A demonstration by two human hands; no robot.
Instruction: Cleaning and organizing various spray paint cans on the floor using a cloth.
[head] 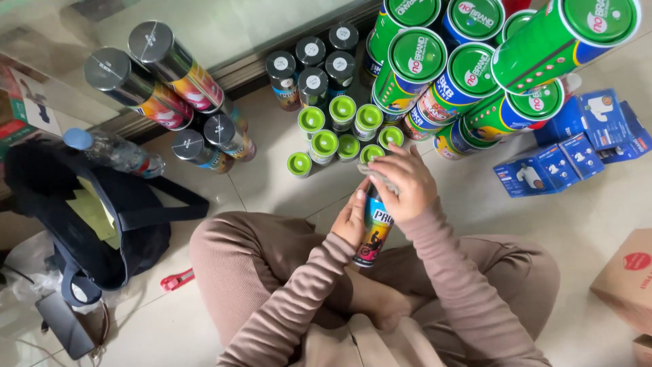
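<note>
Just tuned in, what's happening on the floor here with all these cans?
A person sits cross-legged on the tiled floor, holding one spray can upright over their lap. The left hand grips its side; the right hand covers its top with what looks like a grey cloth. Just ahead stand green-capped cans and black-capped cans, with stacked green-lidded cans and blue boxes to the right. A dark bag lies to the left.
</note>
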